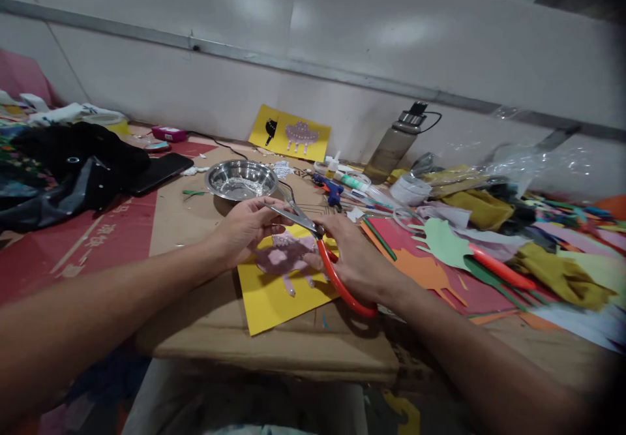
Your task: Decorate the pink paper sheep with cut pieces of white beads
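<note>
My right hand (pixel 356 259) is closed around the red handles of a large pair of scissors (pixel 320 249), whose steel blades point up and left. My left hand (pixel 247 226) pinches something small at the blade tips; I cannot make out what it is. Both hands hover over a yellow card (pixel 267 301) bearing a pink sheep-like cut-out (pixel 283 259), lying on brown cardboard (pixel 205 321).
A steel bowl (pixel 240 179) stands just behind my hands. A finished yellow card (pixel 289 134) leans on the wall beside a water bottle (pixel 394 145). Coloured paper scraps (pixel 445 242), glue and a blue glue gun (pixel 332 190) crowd the right; black bags (pixel 73 161) lie left.
</note>
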Available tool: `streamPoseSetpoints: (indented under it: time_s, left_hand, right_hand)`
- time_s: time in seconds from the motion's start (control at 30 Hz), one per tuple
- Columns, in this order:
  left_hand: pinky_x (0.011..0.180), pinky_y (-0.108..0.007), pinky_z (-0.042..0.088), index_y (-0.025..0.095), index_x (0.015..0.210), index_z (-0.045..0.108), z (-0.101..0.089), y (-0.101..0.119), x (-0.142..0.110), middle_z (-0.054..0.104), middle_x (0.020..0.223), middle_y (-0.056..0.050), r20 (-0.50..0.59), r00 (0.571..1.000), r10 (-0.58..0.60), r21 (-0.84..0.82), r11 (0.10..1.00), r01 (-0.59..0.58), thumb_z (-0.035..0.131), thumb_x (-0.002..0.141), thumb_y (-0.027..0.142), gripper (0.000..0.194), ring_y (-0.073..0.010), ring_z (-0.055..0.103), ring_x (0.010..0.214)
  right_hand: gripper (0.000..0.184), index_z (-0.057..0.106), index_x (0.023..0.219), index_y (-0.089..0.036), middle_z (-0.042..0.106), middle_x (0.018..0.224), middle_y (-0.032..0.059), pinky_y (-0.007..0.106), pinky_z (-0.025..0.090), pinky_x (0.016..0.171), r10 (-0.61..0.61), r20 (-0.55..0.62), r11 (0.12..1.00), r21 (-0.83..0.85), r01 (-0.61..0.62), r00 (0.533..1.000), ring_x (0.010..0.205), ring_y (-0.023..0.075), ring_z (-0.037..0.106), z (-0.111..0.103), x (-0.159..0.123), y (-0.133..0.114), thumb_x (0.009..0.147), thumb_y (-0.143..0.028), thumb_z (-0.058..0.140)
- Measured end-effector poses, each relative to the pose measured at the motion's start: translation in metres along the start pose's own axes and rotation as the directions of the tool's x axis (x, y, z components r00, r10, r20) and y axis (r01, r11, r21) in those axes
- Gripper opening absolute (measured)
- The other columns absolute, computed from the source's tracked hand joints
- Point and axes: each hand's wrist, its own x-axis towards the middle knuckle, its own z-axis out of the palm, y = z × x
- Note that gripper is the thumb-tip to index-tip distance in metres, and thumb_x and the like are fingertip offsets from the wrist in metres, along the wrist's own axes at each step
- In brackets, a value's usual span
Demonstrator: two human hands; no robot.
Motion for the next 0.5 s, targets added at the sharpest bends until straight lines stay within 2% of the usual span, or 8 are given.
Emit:
streamPoseSetpoints:
  time_s: [0.2,0.5]
  left_hand:
    - [0.062,-0.02,0.046,0.011,0.072,0.063,0.0048,-0.0037,-0.0017,0.066,0.07,-0.002,-0.001,1.0,-0.026,0.001,1.0,0.026,0.07,0.072,0.015,0.008,-0.0089,0.061,0.065]
    - [0.06,-0.02,0.045,0.01,0.071,0.065,0.0061,-0.0065,-0.0025,0.066,0.069,-0.004,0.014,0.999,-0.035,0.031,0.999,0.035,0.071,0.072,0.015,0.008,-0.0089,0.06,0.063]
  right_hand:
    - [0.05,0.05,0.123,-0.025,0.055,0.113,0.0098,0.045,0.043,0.089,-0.009,0.025,1.0,0.016,0.008,1.0,0.105,0.0278,0.053,0.0021,0.001,-0.0006,0.078,-0.042,0.063]
    - [0.051,0.05,0.123,-0.025,0.054,0.114,0.0099,0.046,0.042,0.092,-0.021,0.03,0.999,0.027,0.02,0.999,0.106,0.0266,0.053,0.0022,0.0021,-0.0012,0.077,-0.041,0.064]
